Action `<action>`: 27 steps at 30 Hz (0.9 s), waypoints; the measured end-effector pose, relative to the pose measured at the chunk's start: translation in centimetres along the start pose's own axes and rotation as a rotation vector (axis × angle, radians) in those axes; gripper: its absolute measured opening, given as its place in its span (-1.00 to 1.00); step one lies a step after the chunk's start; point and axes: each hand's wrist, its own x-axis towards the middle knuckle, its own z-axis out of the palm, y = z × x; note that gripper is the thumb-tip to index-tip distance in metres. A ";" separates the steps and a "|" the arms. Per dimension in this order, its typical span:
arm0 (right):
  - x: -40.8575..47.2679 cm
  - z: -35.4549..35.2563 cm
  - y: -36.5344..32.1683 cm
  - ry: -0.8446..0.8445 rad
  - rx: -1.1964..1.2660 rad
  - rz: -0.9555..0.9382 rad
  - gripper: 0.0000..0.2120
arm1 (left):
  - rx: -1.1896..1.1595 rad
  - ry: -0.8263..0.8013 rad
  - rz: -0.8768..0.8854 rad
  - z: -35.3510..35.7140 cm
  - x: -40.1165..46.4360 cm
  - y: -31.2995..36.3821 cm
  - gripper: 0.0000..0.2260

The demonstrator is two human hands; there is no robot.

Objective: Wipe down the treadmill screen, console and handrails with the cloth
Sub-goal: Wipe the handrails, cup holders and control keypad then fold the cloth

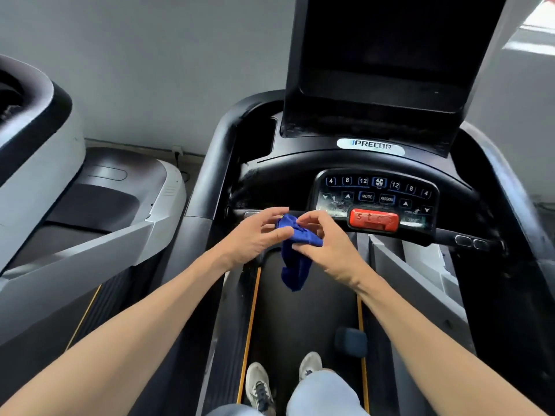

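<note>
A blue cloth (295, 256) hangs bunched between both hands, in front of the treadmill's console (375, 196). My left hand (258, 235) pinches the cloth's upper left part with thumb and fingers. My right hand (327, 241) grips its upper right part, fingers curled over it. The dark screen (387, 55) rises above the console, tilted toward me. The left handrail (213, 169) and the right handrail (504, 187) curve down either side. A red stop button (374, 220) sits at the console's lower edge, just right of my hands.
The black running belt (300, 319) with yellow edge lines lies below, my two shoes (282, 382) standing on it. A small dark object (350, 340) lies on the belt's right side. Another grey treadmill (90, 205) stands close on the left. A grey wall is behind.
</note>
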 end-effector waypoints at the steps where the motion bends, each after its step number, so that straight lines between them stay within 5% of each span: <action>1: -0.3 -0.9 -0.6 0.017 0.036 0.012 -0.56 | 0.030 -0.010 0.040 0.2 0.0 0.7 -0.51; 5: -1.1 -4.8 -2.2 0.059 -0.058 0.085 -0.44 | 0.040 0.082 0.138 1.1 0.4 3.0 -0.80; 10: -2.1 -9.9 -3.3 0.043 -0.314 0.252 -0.66 | 0.074 0.182 0.168 2.5 1.2 5.4 -0.79; 19: -6.2 -14.4 -1.5 0.125 0.102 0.159 -0.76 | -0.301 0.411 0.016 11.2 1.5 9.0 -0.90; 22: -7.7 -15.7 -1.4 0.148 0.272 0.172 -0.79 | -0.396 0.440 -0.116 13.9 2.4 9.7 -0.70; 27: -9.5 -17.9 -0.5 0.127 0.566 0.209 -0.82 | -0.491 0.428 -0.088 18.0 2.5 12.4 -0.83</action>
